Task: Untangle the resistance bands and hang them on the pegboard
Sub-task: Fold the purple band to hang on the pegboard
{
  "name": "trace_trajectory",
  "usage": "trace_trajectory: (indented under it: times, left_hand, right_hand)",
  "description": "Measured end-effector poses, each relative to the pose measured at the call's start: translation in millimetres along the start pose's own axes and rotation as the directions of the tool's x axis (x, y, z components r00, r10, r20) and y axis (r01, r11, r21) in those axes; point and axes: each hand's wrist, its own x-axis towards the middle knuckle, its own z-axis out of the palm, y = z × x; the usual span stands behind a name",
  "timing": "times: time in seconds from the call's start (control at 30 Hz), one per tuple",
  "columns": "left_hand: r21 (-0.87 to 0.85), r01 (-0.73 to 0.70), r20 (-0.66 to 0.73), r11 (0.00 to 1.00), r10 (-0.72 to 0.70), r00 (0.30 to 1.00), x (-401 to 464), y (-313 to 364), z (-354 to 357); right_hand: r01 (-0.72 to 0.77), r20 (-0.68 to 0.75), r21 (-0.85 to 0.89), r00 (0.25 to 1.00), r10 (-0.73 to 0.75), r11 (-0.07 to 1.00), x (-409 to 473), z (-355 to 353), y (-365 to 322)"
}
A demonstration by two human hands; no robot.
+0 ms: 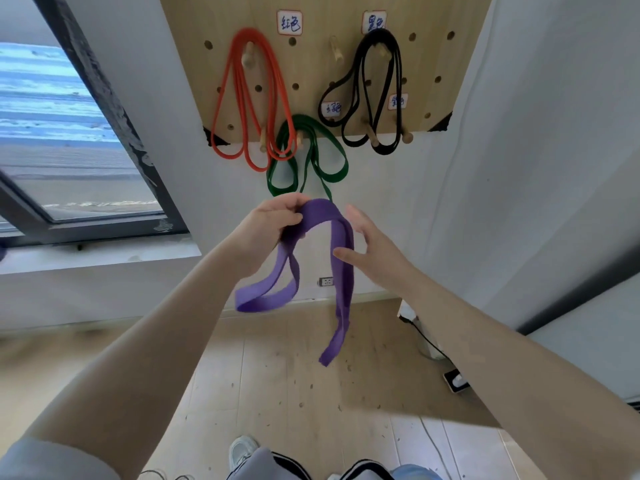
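Purple band point(329, 237) droops folded below pegboard point(311, 74) hung with bands

bands point(249, 98) on pegboard point(311, 71), window point(69, 133) left of it

White walls point(450, 209), dark-framed window point(104, 109) left, pale plank floor point(294, 375), wall socket point(326, 281).

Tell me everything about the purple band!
The purple band is a wide, flat loop that looks like stretchy fabric or rubber. It drapes over the left hand, which grips its top, and hangs in two loops, one short, one long. The open right hand touches its long side. It hangs below the pegboard, not yet on a peg.
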Motion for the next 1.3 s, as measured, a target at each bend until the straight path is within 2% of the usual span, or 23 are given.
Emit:
trace_trajectory:
  times: [0.1,0.23,0.37,0.43,0.5,0.63,0.77,0.83,0.97,1.07,1.2,1.3]
  left_hand:
    - [-0.024,0.006,-0.083,1.000,-0.008,0.996,-3,4,-3]
    - [0.193,0.063,-0.109,0.979,-0.042,0.993,-8,-8,-5]
    - [0.280,0.080,-0.143,0.957,-0.041,0.989,-13,-29,-6]
    - [0.289,0.083,-0.130,0.954,-0.047,0.990,-15,-41,-10]
    - [0.324,0.093,-0.101,0.942,-0.063,0.993,-18,-54,-13]
    - [0.425,0.113,0.023,0.898,-0.136,0.991,-28,-81,-12]
    - [0.411,0.133,0.051,0.902,-0.168,0.984,-27,-87,-13]
    - [0.319,0.107,0.053,0.942,-0.130,0.990,-21,-75,-10]
    - [0.202,-0.088,0.019,0.975,0.086,0.996,-7,-38,10]
    - [0.113,-0.194,-0.073,0.975,0.202,0.977,0,-22,18]
    - [0.254,-0.204,-0.147,0.946,0.246,0.958,9,-12,19]
    - [0.391,-0.205,-0.055,0.897,0.245,0.968,16,-4,24]
  right_hand:
    - [0.001,0.059,0.011,0.998,-0.001,1.000,6,-1,0]
    - [-0.142,0.145,0.095,0.981,0.127,0.985,1,-9,2]
    - [-0.191,0.154,0.082,0.972,0.177,0.978,-6,-27,9]
    - [-0.174,0.118,0.040,0.979,0.168,0.984,-11,-39,11]
    - [-0.140,0.151,0.025,0.979,0.134,0.990,-15,-51,6]
    - [-0.030,0.189,0.146,0.982,0.002,0.989,-19,-57,-21]
    - [0.098,0.077,0.050,0.992,-0.101,0.994,-12,-37,-53]
    - [0.156,0.026,0.025,0.987,-0.156,0.988,-7,-31,-67]
    - [0.189,0.035,0.025,0.981,-0.190,0.982,4,-29,-87]
    - [0.232,0.017,-0.097,0.973,-0.231,0.968,11,-31,-89]
    - [0.252,-0.029,-0.288,0.962,-0.272,0.924,15,-39,-82]
    - [0.217,-0.074,-0.225,0.968,-0.239,0.950,12,-45,-74]
